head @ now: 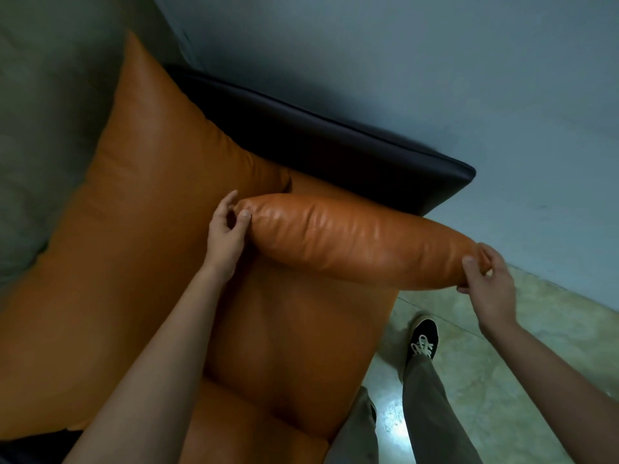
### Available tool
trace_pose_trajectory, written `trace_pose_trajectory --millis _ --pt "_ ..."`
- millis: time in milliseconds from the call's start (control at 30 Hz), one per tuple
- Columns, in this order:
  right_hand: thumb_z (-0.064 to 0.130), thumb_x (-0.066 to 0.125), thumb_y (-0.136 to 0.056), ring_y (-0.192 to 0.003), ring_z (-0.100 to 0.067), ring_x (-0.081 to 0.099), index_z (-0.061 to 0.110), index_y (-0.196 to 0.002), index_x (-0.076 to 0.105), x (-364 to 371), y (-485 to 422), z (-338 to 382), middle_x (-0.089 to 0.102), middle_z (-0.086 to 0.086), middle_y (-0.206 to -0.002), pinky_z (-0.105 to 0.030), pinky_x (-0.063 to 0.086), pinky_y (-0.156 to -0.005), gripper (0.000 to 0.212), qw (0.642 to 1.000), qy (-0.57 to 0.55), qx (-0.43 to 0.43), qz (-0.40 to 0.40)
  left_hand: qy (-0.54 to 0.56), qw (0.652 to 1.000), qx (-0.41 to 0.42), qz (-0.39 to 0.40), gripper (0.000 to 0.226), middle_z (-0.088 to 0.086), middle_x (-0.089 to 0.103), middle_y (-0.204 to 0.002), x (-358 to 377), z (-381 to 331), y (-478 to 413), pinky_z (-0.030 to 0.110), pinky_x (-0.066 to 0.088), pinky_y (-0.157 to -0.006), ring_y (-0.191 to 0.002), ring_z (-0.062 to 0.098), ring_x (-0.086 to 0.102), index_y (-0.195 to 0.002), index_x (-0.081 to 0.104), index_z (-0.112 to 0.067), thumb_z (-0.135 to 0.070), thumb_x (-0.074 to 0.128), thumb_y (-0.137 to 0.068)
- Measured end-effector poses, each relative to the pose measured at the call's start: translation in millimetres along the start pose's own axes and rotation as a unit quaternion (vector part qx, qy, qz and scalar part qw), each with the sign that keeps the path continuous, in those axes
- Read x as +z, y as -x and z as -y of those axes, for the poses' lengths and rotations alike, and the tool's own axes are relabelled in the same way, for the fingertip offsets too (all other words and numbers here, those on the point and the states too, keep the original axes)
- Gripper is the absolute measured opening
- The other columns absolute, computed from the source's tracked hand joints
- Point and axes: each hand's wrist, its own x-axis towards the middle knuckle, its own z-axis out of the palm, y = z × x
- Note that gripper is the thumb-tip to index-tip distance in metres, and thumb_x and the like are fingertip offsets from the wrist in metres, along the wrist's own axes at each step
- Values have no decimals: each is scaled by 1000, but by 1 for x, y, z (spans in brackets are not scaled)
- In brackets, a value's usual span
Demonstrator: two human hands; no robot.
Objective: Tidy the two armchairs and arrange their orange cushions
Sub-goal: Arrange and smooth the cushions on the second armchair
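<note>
Our left hand [227, 236] and right hand [485, 283] pinch ends of the long orange leather cushion [355, 242] (crosswise over the orange armchair seat [294, 329]).

Blue-grey wall [402, 61] across the top. Pale marbled floor [536, 329] bottom right, with a glare patch. Black shoe [423, 336] with white laces on the floor, olive trouser leg [432, 406] running from it.
</note>
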Motion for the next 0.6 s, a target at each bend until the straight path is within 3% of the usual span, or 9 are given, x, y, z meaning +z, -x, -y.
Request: trace_pose_trajectory --millis 100,167,267,333,400,467,600 --pt "42 71 -89 -115 -20 64 59 -148 19 1 1 -2 67 -2 -122 -44 53 -96 80 999 -23 30 30 48 998 -2 39 70 -3 35 -157 12 -7 0 45 44 -112 -140 15 43 -149 31 -50 -41 71 -92" --pt "41 75 -87 -122 -12 58 68 -143 2 -2 0 -1 61 -6 -138 -41 43 -105 95 998 -1 33 50 61 998 4 28 85 -2 35 -157 16 -5 3 42 45 -112 -139 12 45 -154 21 -47 -33 74 -90" --pt "36 76 -87 -120 4 54 54 -152 -9 -3 -8 2 54 2 -147 -37 36 -107 108 996 19 18 85 105 994 -12 17 100 1 33 -160 17 -3 3 42 44 -111 -140 12 44 -154 11 -52 -22 78 -86" --pt "34 75 -88 -130 -3 51 57 -151 -9 -3 -21 5 52 5 -149 -41 36 -113 107 996 22 6 89 57 997 3 54 105 -5 31 -161 22 -6 -3 38 40 -114 -143 9 40 -153 9 -54 -22 81 -84" --pt "34 74 -89 -133 -13 52 61 -149 -2 0 -37 13 45 10 -153 -47 39 -114 100 995 24 -14 98 -6 996 28 80 100 -11 27 -163 31 -10 -15 37 36 -116 -146 8 34 -154 5 -52 -30 77 -88" --pt "36 72 -91 -133 -17 49 54 -155 3 5 -54 25 32 20 -152 -45 41 -113 96 992 31 -34 117 -46 997 42 55 88 -11 23 -164 42 -15 -30 40 32 -120 -147 7 29 -156 2 -47 -38 66 -96" --pt "39 78 -84 -136 -8 37 48 -156 -1 10 -76 34 20 25 -151 -35 36 -113 107 992 -2 -45 119 -96 995 17 15 78 -4 18 -165 68 -22 -61 27 24 -115 -149 17 24 -160 -4 -32 -35 50 -104"
